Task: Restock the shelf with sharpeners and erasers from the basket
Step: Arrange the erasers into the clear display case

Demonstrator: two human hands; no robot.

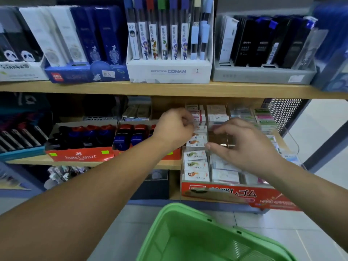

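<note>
Erasers (pixel 195 164): where do they lie?
— In wrapped rows inside a clear divided tray (pixel 235 194) with a red front, on the lower shelf (pixel 94 162), right of centre.
— And the hands?
— Left hand (pixel 174 127) reaches over the tray's back rows, fingers curled in tight; whether it pinches an eraser cannot be told. Right hand (pixel 248 146) hovers over the tray's middle column, fingers loosely spread and holding nothing, thumb near the front edge of a compartment whose brown bottom shows.
— Sharpeners?
— Red, blue and black pieces that look like sharpeners (pixel 81 136) stand in red Faber-Castell boxes (pixel 81 156) just left of the tray, on the same shelf.
— The basket?
— Green basket (pixel 188 232) sits low in front, below both arms, over a tiled floor (pixel 263 221). Pen and pencil-lead display boxes (pixel 169 70) line the shelf above.
</note>
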